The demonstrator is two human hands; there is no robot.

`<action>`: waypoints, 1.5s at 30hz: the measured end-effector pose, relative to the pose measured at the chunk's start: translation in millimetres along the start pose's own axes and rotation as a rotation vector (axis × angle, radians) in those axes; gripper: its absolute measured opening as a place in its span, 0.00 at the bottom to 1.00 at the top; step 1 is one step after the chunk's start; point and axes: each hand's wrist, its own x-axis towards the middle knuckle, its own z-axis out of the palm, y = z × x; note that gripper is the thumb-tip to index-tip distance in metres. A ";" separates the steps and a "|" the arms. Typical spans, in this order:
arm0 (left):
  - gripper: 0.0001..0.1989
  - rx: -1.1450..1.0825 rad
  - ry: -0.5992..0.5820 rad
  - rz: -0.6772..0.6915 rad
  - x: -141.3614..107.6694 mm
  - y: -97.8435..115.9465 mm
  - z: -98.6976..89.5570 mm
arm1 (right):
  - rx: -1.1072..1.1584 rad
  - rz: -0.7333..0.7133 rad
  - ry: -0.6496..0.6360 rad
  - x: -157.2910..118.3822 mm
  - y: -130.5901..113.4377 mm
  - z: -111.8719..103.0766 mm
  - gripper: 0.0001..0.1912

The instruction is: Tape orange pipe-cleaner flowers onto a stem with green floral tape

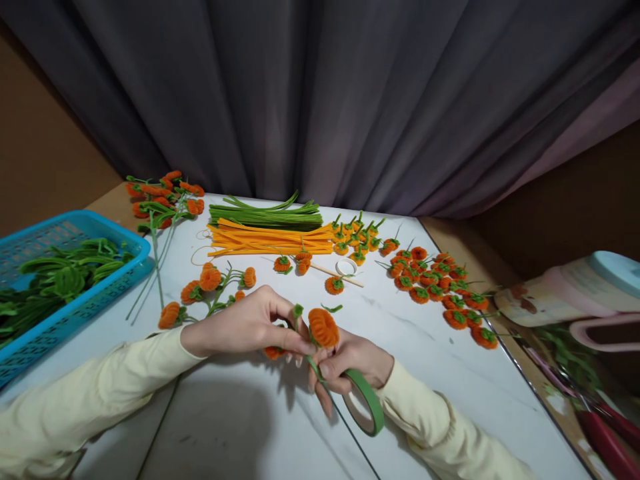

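Note:
An orange pompom-like flower (323, 327) on a thin dark green stem (350, 427) stands between my two hands near the front of the white board. My left hand (255, 323) pinches the stem just below and left of the flower head. My right hand (350, 363) has its fingers around the same stem a little lower, with a roll of green tape (367, 403) hanging from it. Beneath my left hand, another orange flower (273, 352) is partly hidden. A small green leaf tip (298, 311) sticks up beside my left fingers.
Bundles of green (265, 215) and orange strips (270, 240) lie at the back. Small orange fruits (420, 280) cluster at right; flower branches (210, 277) lie at left. A blue basket (75, 313) holds green pieces. A cup (565, 293) and red-handled tool (605, 443) are far right.

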 end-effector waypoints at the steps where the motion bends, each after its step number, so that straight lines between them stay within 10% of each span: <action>1: 0.12 0.019 -0.009 0.020 0.1 -0.6 0.2 | 0.033 0.017 -0.023 1.4 1.9 2.1 0.19; 8: 0.14 0.134 -0.091 0.217 -0.2 -7.4 -2.2 | 0.057 0.031 -0.084 5.3 8.9 12.6 0.16; 16: 0.10 0.435 -0.087 0.362 0.0 3.4 -28.3 | -0.239 -0.055 0.291 -9.7 -16.5 24.3 0.13; 21: 0.19 0.290 0.235 0.102 0.5 6.0 -38.9 | -0.503 -0.083 0.561 -18.2 -34.6 41.9 0.17; 25: 0.16 0.075 0.054 -0.078 1.5 10.3 -33.3 | -0.610 -0.047 0.674 -16.5 -29.1 47.0 0.17; 45: 0.10 -0.008 -0.137 -0.159 6.0 -6.8 -20.6 | -0.409 0.019 0.293 -8.2 -21.7 12.9 0.13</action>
